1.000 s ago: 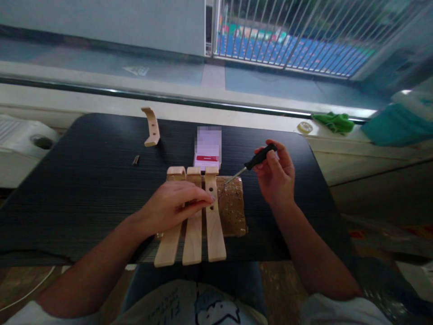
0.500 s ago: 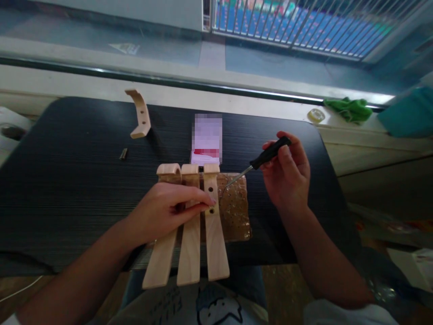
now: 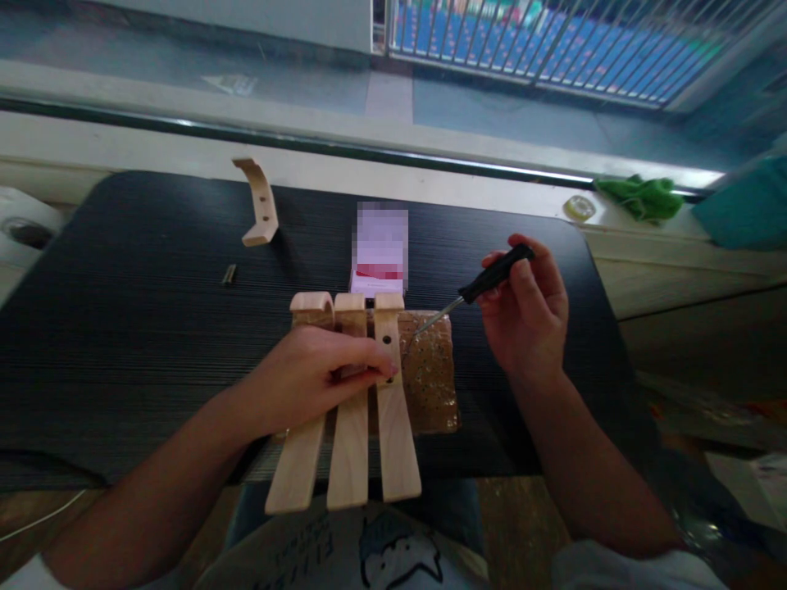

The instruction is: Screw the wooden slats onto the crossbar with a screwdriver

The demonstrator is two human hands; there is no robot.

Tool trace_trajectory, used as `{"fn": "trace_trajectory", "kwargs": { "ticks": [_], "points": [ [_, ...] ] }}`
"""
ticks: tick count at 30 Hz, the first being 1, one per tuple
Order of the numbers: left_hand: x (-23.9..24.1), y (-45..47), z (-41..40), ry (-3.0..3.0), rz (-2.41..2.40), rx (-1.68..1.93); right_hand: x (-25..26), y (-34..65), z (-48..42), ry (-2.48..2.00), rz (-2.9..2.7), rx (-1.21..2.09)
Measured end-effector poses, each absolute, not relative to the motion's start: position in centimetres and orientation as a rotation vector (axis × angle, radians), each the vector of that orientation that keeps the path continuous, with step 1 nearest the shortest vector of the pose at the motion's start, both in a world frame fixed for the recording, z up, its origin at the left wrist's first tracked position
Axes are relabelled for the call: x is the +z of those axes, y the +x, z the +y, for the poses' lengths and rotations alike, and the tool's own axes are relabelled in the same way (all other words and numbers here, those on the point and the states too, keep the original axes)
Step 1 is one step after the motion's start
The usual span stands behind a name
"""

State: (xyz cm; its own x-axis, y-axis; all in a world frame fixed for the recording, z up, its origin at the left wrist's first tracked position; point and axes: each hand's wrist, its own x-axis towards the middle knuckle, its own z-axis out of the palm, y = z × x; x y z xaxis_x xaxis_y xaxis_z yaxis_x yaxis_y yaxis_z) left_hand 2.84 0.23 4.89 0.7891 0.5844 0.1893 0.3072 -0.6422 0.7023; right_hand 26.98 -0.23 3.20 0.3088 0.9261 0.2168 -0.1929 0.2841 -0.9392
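Note:
Three pale wooden slats with hooked far ends lie side by side across a brown taped block. My left hand reaches over the left slat and the middle slat. Its thumb and forefinger are pinched together at the lower hole of the right slat; whatever they hold is too small or hidden to make out. My right hand grips a screwdriver by its black handle. The metal shaft slants down left, its tip near the taped block, just right of the right slat.
A phone stands behind the slats. Farther left are a curved wooden piece with two holes and small metal screws on the black table. Tape and a green cloth lie on the sill.
My left fingertips have moved slightly nearer me, now partly covering the right slat's lower hole. The screwdriver keeps about the same pose. The whole view has shifted a little.

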Motion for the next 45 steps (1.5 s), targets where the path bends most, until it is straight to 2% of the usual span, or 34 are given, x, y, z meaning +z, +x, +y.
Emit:
{"fn": "trace_trajectory", "kwargs": {
  "ticks": [22,33,45],
  "points": [
    [4.87,3.00,0.61,2.363,0.572,0.513,3.32,26.94,-0.36,-1.048,-1.031,0.877],
    [5.00,3.16,0.55,2.342,0.629,0.431,3.37,27.02,-0.43,-0.945,-1.057,0.883],
    [4.67,3.14,0.67,2.337,0.586,0.503,3.36,26.77,-0.38,-0.904,-1.061,0.854]
  ]
}}
